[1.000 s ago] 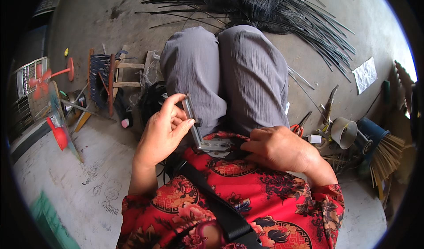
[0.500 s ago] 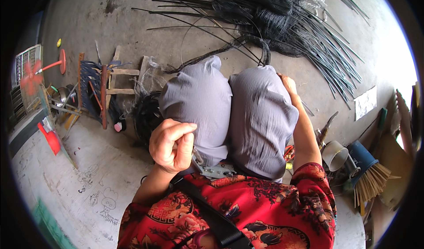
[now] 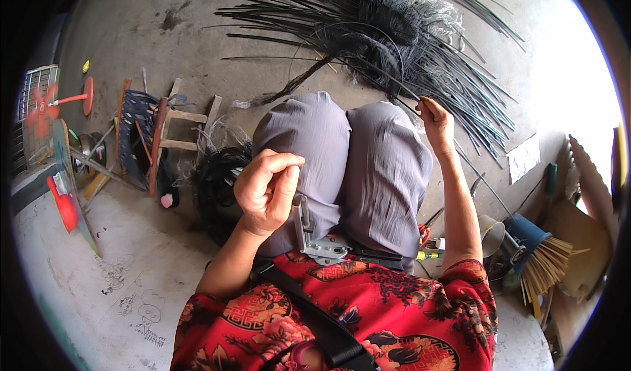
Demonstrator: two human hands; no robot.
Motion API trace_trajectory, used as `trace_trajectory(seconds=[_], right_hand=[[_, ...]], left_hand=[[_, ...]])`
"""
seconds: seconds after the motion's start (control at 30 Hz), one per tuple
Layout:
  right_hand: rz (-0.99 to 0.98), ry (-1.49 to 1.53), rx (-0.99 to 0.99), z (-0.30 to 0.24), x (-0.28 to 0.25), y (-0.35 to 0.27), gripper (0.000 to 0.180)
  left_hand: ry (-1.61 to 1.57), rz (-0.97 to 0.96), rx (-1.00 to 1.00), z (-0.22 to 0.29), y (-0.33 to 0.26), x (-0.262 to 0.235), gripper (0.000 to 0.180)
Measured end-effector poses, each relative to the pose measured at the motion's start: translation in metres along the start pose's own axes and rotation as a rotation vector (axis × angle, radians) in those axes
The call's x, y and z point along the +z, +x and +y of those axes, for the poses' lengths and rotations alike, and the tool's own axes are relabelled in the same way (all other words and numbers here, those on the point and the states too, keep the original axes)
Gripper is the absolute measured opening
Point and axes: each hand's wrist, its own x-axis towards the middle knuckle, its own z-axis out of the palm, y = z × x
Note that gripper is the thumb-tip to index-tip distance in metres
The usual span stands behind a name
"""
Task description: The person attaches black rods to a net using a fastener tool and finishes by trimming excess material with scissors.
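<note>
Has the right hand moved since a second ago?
Yes. The right hand has left the lap and reached forward past the knees to the black strips on the floor.

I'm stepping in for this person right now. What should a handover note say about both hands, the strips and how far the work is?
Left hand: loosely curled above the lap, beside a grey metal tool lying there; contact with it unclear.
Right hand: stretched past the knee, pinching one thin black strip.
Pile of black strips: spread on the concrete floor ahead.
Done: one strip gripped.
Left: strip not yet pulled free of the pile; nothing woven or assembled shows.
</note>
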Motion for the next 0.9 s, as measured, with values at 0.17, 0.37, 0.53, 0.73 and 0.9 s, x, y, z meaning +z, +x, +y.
trace_trajectory(seconds=[0.17, 0.37, 0.53, 0.73, 0.9], right_hand=[[-0.025, 0.110, 0.037, -0.035, 0.000, 0.016, 0.017], [-0.088, 0.323, 0.062, -0.091, -0.036, 0.013, 0.018], [-0.143, 0.452, 0.055, -0.144, -0.074, -0.031, 0.018], [-0.221, 0.448, 0.168, -0.145, -0.088, -0.099, 0.018], [0.281, -0.498, -0.173, -0.133, -0.088, -0.130, 0.016]], left_hand=[[-0.049, 0.011, -0.082, -0.018, -0.003, 0.007, 0.009], [-0.772, 0.231, -0.454, -0.082, 0.037, -0.004, 0.034], [-0.945, 0.210, -0.466, -0.141, 0.101, -0.003, 0.044], [-1.247, 0.002, -0.256, -0.114, 0.127, 0.019, 0.039], [-1.037, 0.162, -0.133, -0.105, 0.082, 0.007, 0.027]])
